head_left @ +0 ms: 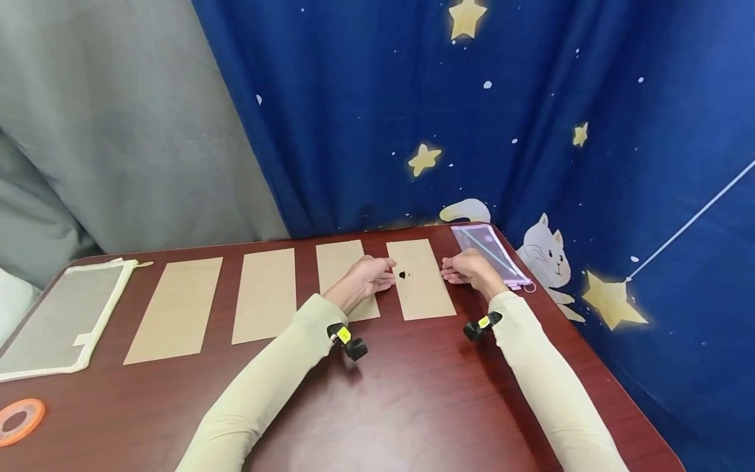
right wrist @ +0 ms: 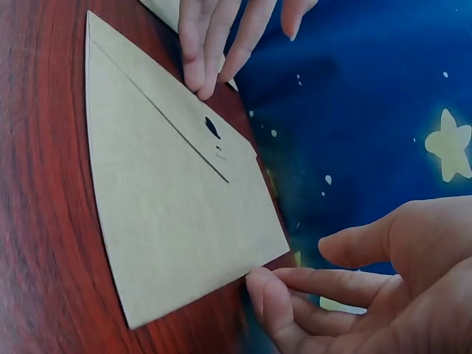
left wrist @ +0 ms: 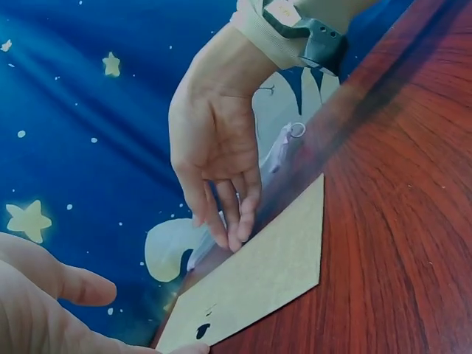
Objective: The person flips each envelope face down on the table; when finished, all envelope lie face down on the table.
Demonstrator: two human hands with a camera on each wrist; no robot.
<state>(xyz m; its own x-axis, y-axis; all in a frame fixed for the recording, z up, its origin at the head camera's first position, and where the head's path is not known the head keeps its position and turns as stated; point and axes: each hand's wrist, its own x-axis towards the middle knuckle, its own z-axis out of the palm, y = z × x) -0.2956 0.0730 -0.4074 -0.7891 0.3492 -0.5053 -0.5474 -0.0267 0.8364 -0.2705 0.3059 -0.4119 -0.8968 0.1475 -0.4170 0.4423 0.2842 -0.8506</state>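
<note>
A tan kraft paper envelope (head_left: 426, 288) lies flat on the dark red table, with a small black mark near its left edge. A diagonal seam crosses its face in the right wrist view. My left hand (head_left: 370, 274) is at its left edge, and the fingertips (right wrist: 200, 90) touch or nearly touch the paper there. On the opposite side, my right hand (head_left: 468, 267) has its fingertips (right wrist: 259, 284) beside the right edge; contact is hard to tell. Both hands have extended, slightly bent fingers and grip nothing.
Three more tan paper pieces (head_left: 265, 295) lie in a row to the left, the nearest partly under the left arm. A white-edged mesh zip pouch (head_left: 53, 321) and an orange ring (head_left: 22, 419) are at far left. A purple clear pouch (head_left: 489, 252) lies at the back right corner.
</note>
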